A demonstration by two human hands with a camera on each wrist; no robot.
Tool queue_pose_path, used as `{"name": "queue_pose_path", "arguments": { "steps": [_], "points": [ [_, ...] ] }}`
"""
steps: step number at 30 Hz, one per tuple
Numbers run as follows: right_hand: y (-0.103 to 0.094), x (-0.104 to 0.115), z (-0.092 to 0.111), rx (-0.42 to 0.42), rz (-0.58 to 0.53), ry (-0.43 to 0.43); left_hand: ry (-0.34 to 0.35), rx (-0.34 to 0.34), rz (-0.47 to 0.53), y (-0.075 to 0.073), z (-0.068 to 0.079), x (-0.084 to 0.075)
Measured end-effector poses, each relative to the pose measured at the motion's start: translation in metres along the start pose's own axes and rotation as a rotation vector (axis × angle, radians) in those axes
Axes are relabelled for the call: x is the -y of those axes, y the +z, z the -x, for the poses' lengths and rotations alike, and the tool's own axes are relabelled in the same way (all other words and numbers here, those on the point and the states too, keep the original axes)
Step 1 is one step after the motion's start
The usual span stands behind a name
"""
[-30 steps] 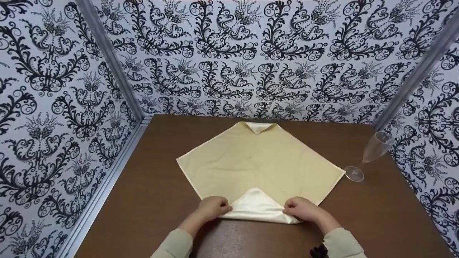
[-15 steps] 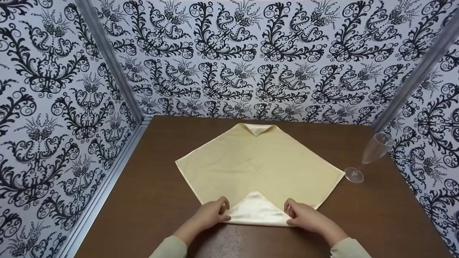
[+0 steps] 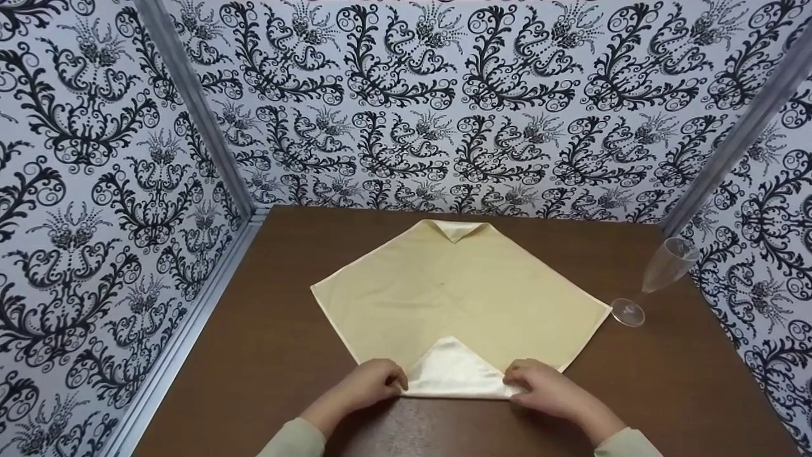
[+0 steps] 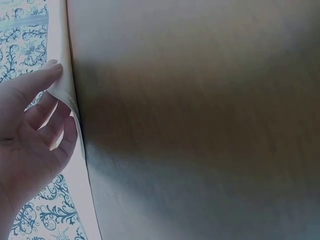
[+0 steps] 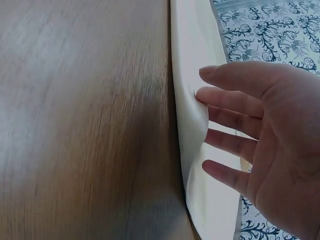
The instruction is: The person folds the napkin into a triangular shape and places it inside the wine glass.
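A pale yellow cloth napkin [image 3: 457,292] lies spread on the table as a diamond. Its near corner is turned up into a shiny cream flap [image 3: 453,368], and a smaller flap [image 3: 455,227] is turned in at the far corner. My left hand [image 3: 374,384] pinches the left end of the near fold; in the left wrist view the thumb [image 4: 52,75] lies over the edge and the fingers behind it. At the fold's right end my right hand [image 3: 549,387] holds the cloth between thumb and fingers, loosely, with the outer fingers spread in the right wrist view.
A clear champagne flute [image 3: 669,263] stands on the right, its base beside the napkin's right corner. The brown table [image 3: 254,355] meets black-and-white patterned walls [image 3: 444,114] at its back and sides.
Both hands loosened at the near fold half a second ago, thumbs and fingers apart, then drew together on its ends again. The fold's edge is straighter now. The flute has stayed put.
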State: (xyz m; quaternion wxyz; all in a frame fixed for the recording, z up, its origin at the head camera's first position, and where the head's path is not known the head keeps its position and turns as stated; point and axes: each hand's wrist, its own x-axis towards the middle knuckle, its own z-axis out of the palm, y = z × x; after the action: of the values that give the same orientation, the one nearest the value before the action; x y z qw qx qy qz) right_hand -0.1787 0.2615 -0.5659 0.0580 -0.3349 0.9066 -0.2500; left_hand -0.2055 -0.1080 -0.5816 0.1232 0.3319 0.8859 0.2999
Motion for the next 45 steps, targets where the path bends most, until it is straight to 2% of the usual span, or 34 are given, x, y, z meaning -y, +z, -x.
{"name": "queue_pose_path", "arguments": {
  "steps": [4, 8, 14, 20, 31, 37, 45],
  "points": [
    [-0.002, -0.001, -0.005, 0.023, 0.026, 0.060, -0.021, -0.018, 0.014, -0.003, -0.006, 0.002],
    [-0.003, -0.003, -0.009, -0.003, 0.050, 0.079, -0.048, -0.061, 0.019, -0.004, -0.011, 0.006],
    [0.000, -0.010, -0.014, 0.015, -0.014, 0.149, -0.124, -0.127, 0.054, -0.004, -0.011, 0.012],
    [0.000, -0.016, -0.021, 0.006, -0.035, 0.211, -0.147, -0.221, 0.013, -0.006, -0.009, 0.015],
    [-0.003, -0.020, -0.033, -0.013, -0.027, 0.228, -0.369, -0.286, 0.043, -0.013, -0.004, 0.021],
    [-0.004, -0.020, -0.039, -0.008, -0.033, 0.234, -0.431, -0.304, -0.066, -0.017, -0.005, 0.020],
    [-0.009, -0.024, -0.046, -0.019, -0.086, 0.243, -0.503, -0.327, -0.063, -0.017, -0.007, 0.020]
  ]
}}
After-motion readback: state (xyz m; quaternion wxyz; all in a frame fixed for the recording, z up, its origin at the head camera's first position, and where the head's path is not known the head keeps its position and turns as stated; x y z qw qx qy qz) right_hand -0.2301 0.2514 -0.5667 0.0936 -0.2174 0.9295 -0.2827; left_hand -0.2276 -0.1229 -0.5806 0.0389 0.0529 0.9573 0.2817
